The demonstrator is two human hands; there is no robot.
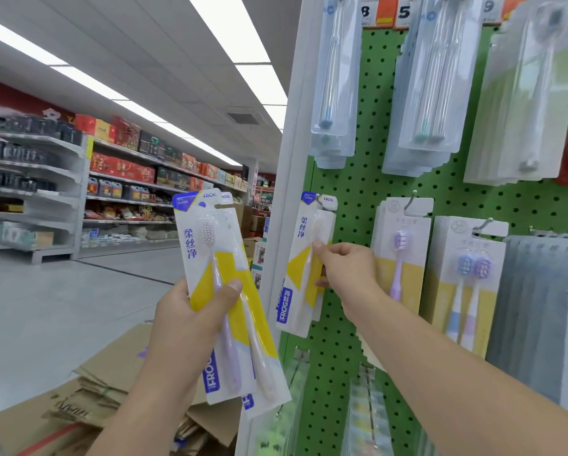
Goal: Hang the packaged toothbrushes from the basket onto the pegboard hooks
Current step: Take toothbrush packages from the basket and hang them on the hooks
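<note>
My left hand (190, 311) grips a small stack of white, yellow and blue FROG toothbrush packs (220, 291) in front of me, left of the green pegboard (358, 199). My right hand (345, 268) pinches another FROG pack (304, 258) at the pegboard's left edge; the pack's top sits at a hook (322, 200), with more of the same packs behind it. The basket is out of view.
Other toothbrush packs hang on hooks to the right (401, 251) and above (335, 80). A white upright post (285, 179) borders the pegboard. Flattened cardboard boxes (88, 396) lie on the floor below my left arm. Store shelves (121, 192) line the aisle at the left.
</note>
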